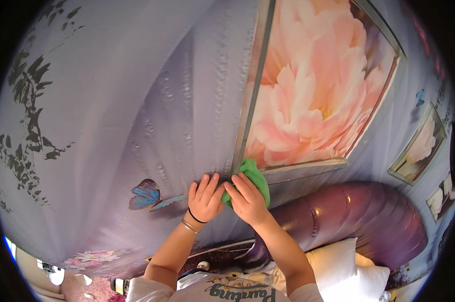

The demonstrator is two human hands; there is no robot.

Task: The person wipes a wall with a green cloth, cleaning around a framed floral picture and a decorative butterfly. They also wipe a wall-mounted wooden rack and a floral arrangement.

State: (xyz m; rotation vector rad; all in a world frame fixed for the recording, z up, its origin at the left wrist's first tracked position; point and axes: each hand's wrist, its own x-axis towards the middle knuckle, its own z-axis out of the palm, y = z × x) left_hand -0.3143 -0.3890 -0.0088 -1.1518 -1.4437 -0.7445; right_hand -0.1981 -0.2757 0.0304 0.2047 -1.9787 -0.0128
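Observation:
A green cloth (pixel 257 181) lies against the printed wall covering (pixel 187 126), beside the lower left corner of a framed pink flower picture (pixel 318 90). My right hand (pixel 248 202) presses the cloth to the surface, with its fingers on top; part of the cloth bulges out past them. My left hand (pixel 206 200) rests close beside it, fingers stretched out over the wall covering. A dark band and thin bracelets circle my left wrist. To the left of that hand is a printed blue butterfly (pixel 146 195). Above my hands, bubble-like ripples run in lines up the surface.
A padded purple headboard (pixel 348 211) curves along the lower right, with white pillows (pixel 333 267) in front of it. Smaller flower pictures (pixel 419 143) are at the right. Pink carpet (pixel 89 289) shows at the lower left.

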